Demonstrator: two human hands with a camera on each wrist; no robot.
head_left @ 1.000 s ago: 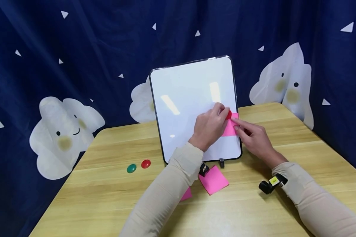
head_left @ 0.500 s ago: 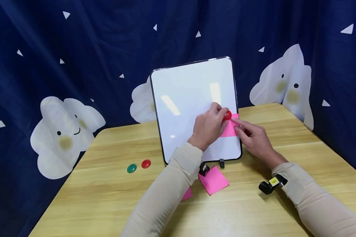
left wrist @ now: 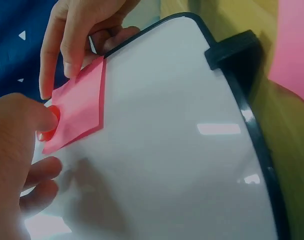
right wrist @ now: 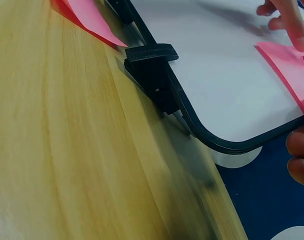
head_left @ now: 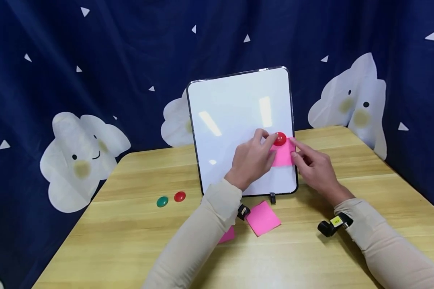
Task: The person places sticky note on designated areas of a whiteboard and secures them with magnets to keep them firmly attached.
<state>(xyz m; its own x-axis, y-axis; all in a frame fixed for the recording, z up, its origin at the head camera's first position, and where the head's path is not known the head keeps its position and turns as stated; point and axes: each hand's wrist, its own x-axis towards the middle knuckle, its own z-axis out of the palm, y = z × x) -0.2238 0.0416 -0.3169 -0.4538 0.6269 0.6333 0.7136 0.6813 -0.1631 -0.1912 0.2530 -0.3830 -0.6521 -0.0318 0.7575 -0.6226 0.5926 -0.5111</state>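
Note:
A whiteboard (head_left: pixel 235 108) with a black frame stands upright on the table, leaning back a little. Against its right edge lies a pink sticky note (head_left: pixel 283 156), with a round red magnet (head_left: pixel 281 139) on the note's upper part. My left hand (head_left: pixel 250 160) touches the magnet's left side with one fingertip, while its other fingers bend over the board; in the left wrist view a digit partly covers the magnet. My right hand (head_left: pixel 317 170) holds the note's right edge at the frame, some fingers lying behind the board (right wrist: pixel 298 167).
Left of the board a green magnet (head_left: pixel 162 201) and a second red magnet (head_left: pixel 179 196) rest on the wooden table (head_left: pixel 123 241). Another pink sheet (head_left: pixel 263 218) lies in front, and one more (head_left: pixel 228 235) is half hidden by my left sleeve. A black clip foot (head_left: pixel 273 198) supports the board.
My left fingers have drawn back leftward, so more of the red magnet shows on the note. My right fingertips have shifted right to the note's edge. The head view has shifted slightly.

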